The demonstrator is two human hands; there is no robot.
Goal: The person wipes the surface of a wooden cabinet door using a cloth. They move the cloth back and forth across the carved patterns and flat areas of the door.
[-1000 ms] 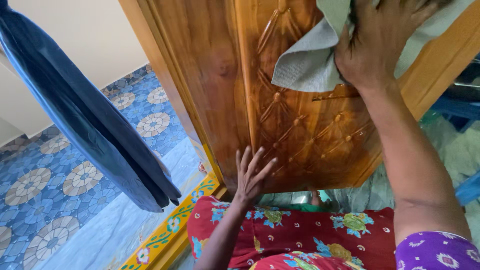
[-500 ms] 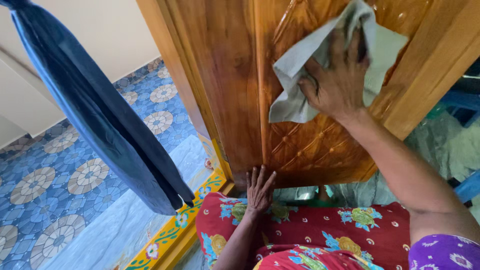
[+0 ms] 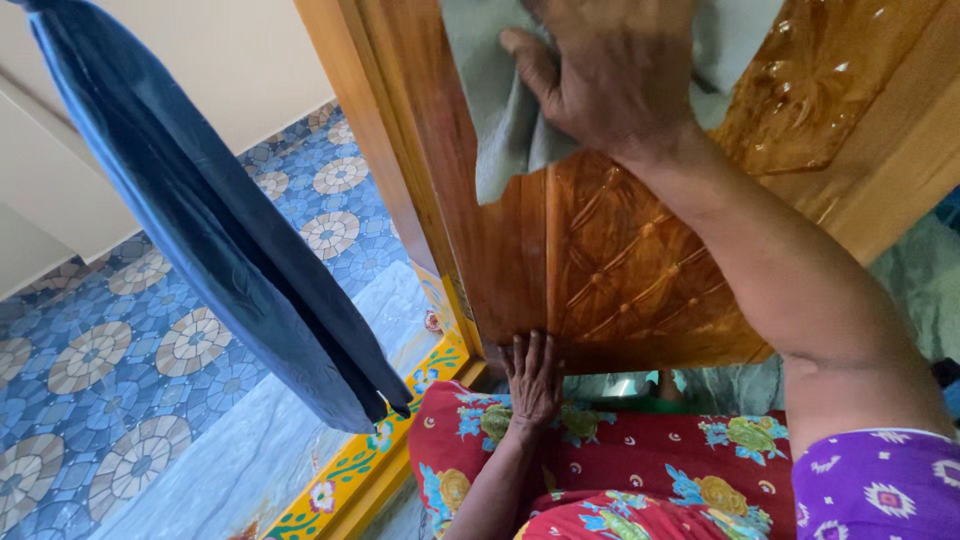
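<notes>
Hanging at far left, a dark blue garment [image 3: 210,230] drapes down in front of a pale wall, its lower tip just above the floor. Beneath it lies a tiled floor [image 3: 110,360] in blue with round cream medallions, bordered by a grey marble strip and a yellow threshold [image 3: 375,455] painted with flowers.

Next comes the carved wooden door [image 3: 620,260], glossy brown, with a raised diamond-and-stud panel; its left edge stands just beside the frame.

The left hand [image 3: 533,378] rests flat against the bottom edge of the door, fingers spread and pointing upward, palm on the wood. Its grip is open and holds nothing.

The right hand [image 3: 605,70] is at the top of the view, pressed onto a grey-green cloth [image 3: 500,120] that lies against the upper door panel. The fingers curl over the cloth, so the grip is closed on it; a loose corner hangs down to the left of the wrist. The forearm runs down to the right into a purple patterned sleeve [image 3: 875,485].

A red floral garment [image 3: 620,460] covers the lap at the bottom.
</notes>
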